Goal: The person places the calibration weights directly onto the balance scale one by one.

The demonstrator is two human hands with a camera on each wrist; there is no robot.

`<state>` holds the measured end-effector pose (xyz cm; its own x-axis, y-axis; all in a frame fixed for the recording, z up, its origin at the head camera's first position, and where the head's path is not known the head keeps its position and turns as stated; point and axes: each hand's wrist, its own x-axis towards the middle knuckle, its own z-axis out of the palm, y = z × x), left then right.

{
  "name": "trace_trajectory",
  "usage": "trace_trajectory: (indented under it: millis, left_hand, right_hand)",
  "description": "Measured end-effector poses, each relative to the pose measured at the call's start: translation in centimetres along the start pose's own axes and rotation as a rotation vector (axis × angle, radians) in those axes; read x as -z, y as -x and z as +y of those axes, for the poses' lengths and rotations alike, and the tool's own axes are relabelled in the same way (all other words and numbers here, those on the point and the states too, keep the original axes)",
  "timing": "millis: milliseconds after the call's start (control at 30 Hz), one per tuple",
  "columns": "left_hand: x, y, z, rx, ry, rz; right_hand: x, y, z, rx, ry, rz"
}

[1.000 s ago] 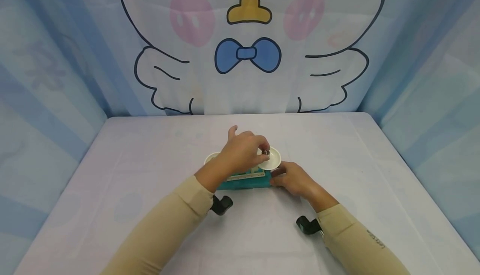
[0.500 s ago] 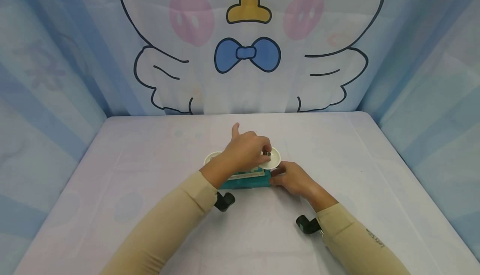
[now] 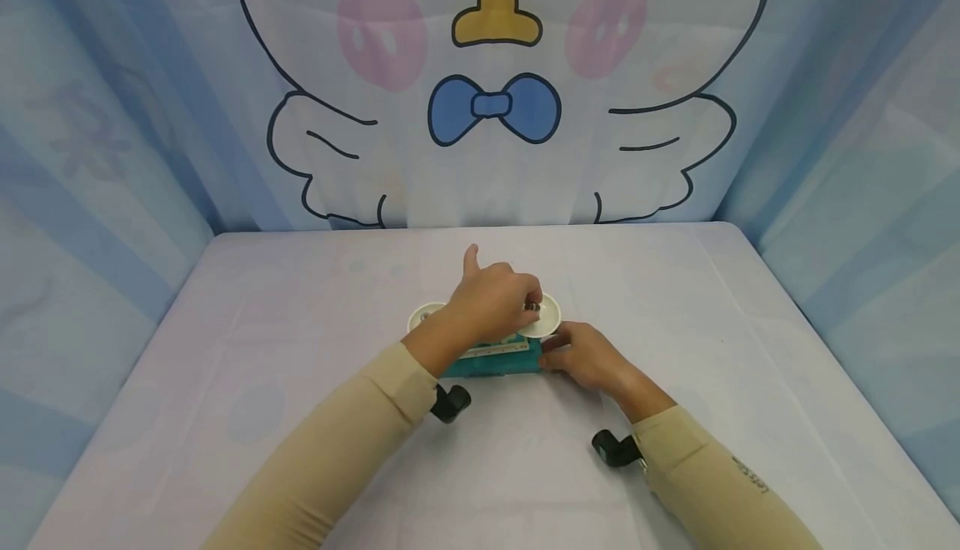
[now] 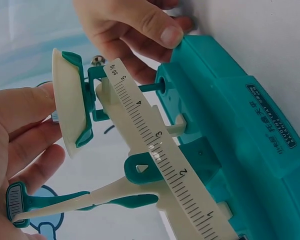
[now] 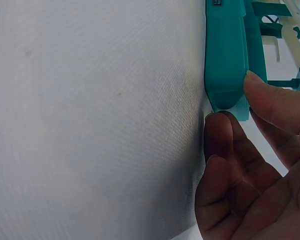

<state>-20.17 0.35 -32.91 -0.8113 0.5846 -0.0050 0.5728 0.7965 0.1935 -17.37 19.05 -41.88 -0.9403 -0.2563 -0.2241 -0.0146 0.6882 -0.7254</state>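
Note:
A teal and cream tray balance (image 3: 498, 364) stands on the table, with a white pan on each side. My left hand (image 3: 491, 300) reaches across it and pinches a small shiny metal weight (image 3: 532, 307) right over the right pan (image 3: 551, 322). From the left wrist, this pan (image 4: 70, 105) hides most of the weight. The balance's ruler-marked beam (image 4: 162, 150) and its pointer scale (image 4: 15, 202) show there too. My right hand (image 3: 588, 358) holds the right end of the base (image 5: 225, 55), thumb on top and fingers at the end.
The left pan (image 3: 422, 313) is partly covered by my left forearm, and something small shows in it. White cloth (image 3: 525, 467) covers the table. Behind stands a curtain (image 3: 495, 183) with a cartoon print; blue curtains flank both sides.
My left hand has shifted slightly to the right with the weight, staying over the right pan. My right hand keeps its place on the base.

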Motion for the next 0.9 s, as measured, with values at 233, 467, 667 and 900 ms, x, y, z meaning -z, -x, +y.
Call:
trace_trajectory:
  millis: [233, 467, 667, 900]
  left_hand:
    - [0.2, 0.2, 0.0, 0.020, 0.021, 0.008]
    - [0.5, 1.1, -0.7, 0.050, 0.090, 0.023]
    - [0.7, 1.7, -1.3, 0.048, 0.181, 0.037]
    - [0.7, 2.3, -2.3, 0.082, 0.322, 0.027]
  right_hand:
    - [-0.1, 0.0, -0.1, -0.008, 0.001, 0.004]
    - [-0.1, 0.1, -0.2, -0.021, -0.007, 0.009]
    - [-0.1, 0.1, -0.3, -0.012, -0.005, 0.006]
    - [-0.1, 0.1, -0.2, -0.005, -0.001, 0.011]
